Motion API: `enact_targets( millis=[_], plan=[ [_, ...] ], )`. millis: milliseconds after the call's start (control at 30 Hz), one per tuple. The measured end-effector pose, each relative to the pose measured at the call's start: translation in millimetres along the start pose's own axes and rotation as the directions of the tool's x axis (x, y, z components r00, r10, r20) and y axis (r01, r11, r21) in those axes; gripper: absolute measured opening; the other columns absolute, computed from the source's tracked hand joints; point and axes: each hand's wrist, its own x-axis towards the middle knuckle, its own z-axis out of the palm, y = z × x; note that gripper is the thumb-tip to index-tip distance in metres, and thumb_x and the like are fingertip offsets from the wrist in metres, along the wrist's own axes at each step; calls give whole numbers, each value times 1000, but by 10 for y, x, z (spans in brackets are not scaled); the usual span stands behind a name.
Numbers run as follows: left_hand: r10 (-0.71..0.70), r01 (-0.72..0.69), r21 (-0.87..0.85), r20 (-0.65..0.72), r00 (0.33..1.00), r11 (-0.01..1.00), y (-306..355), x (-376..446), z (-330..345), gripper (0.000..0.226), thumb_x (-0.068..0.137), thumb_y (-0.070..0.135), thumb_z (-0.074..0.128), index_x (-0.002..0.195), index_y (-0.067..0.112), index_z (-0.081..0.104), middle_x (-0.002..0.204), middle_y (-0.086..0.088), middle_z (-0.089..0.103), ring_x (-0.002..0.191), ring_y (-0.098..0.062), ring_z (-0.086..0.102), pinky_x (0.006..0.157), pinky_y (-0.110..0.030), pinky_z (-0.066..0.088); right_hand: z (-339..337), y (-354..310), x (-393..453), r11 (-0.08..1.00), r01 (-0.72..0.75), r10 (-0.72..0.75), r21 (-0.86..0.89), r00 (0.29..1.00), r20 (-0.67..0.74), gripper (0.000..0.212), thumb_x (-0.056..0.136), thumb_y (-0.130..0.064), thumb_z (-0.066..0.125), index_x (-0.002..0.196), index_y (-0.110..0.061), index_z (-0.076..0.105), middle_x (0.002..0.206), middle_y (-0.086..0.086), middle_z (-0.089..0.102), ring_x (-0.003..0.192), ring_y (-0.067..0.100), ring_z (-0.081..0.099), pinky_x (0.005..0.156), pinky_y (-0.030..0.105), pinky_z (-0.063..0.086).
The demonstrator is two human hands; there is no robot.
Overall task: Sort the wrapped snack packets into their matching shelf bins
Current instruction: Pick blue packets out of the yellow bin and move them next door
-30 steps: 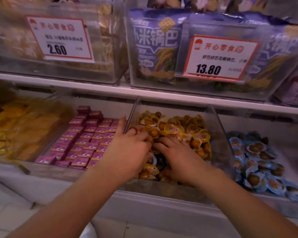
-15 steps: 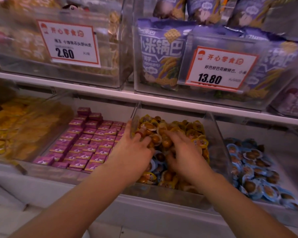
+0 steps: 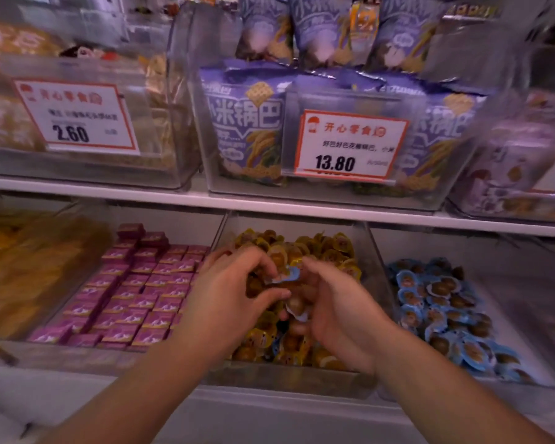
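Blue-edged packets (image 3: 287,277) sat atop the yellow bin (image 3: 359,381), left hand (image 3: 228,296) pinching one, right hand (image 3: 340,309) curled around another. I judged them light, crinkly, slippery; grip the wrapper rim.

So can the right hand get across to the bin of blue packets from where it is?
Probably yes. The right hand is over the yellow-packet bin, pinching blue-edged packets together with the left hand. The blue-packet bin stands open-topped next door, with only the clear divider wall between them.
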Motion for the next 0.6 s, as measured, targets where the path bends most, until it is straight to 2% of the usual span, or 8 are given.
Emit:
enact_targets(
  millis=[67,167,267,300,333,433,533,600],
  plan=[
    [34,-33,-41,32,999,999,65,28,81,31,72,57,67,94,39,55,90,26,59,92,0,53,83,-31,46,-7,-9,-47,999,7,-10,44,999,53,27,92,-37,59,98,-13,71,80,8,61,66,20,54,54,30,35],
    [64,-34,-179,166,984,983,97,75,146,37,76,63,63,106,41,63,109,26,59,105,5,57,90,-16,44,-125,-73,-87,997,76,-75,24,997,-32,25,94,-22,59,113,-6,64,81,8,63,63,15,52,51,25,32],
    [-74,150,-211,330,941,966,-11,93,102,33,90,47,61,121,37,60,111,20,62,104,4,60,92,-22,50,-271,-138,-133,993,109,-115,-39,974,-193,16,95,-11,59,106,-2,66,72,10,62,56,16,53,36,20,29],
    [-121,176,-113,379,918,978,-60,84,79,27,93,37,60,120,35,60,109,17,64,101,1,61,90,-28,52,-296,-143,-139,988,123,-143,-97,961,-236,14,95,-10,59,104,-4,67,72,11,62,56,17,54,36,21,30],
    [-127,111,63,430,894,992,-99,76,68,23,94,29,58,117,33,61,110,13,63,102,-5,61,91,-32,51,-308,-132,-148,970,129,-181,-204,948,-261,12,95,-12,60,103,-8,69,75,12,64,59,18,57,38,23,34],
    [-93,-229,444,594,799,866,-110,7,103,35,88,39,57,122,31,58,126,5,47,109,-21,49,93,-34,43,-301,-46,-164,798,82,-260,-597,941,-218,14,96,-21,61,106,-24,70,91,7,71,68,20,63,50,24,45],
    [-113,-338,587,599,793,736,-108,-19,131,59,79,58,61,133,36,50,135,4,38,118,-24,42,100,-37,35,-343,-12,-130,711,83,-283,-699,943,-176,17,96,-22,59,110,-26,69,89,-2,68,57,7,64,45,13,42],
    [-97,-371,610,596,797,700,-125,-3,121,71,72,72,59,134,38,49,140,3,35,125,-24,37,107,-38,28,-367,-3,-94,702,81,-289,-708,941,-179,18,96,-23,59,111,-27,68,95,-8,65,63,0,61,47,8,45]
  ],
)
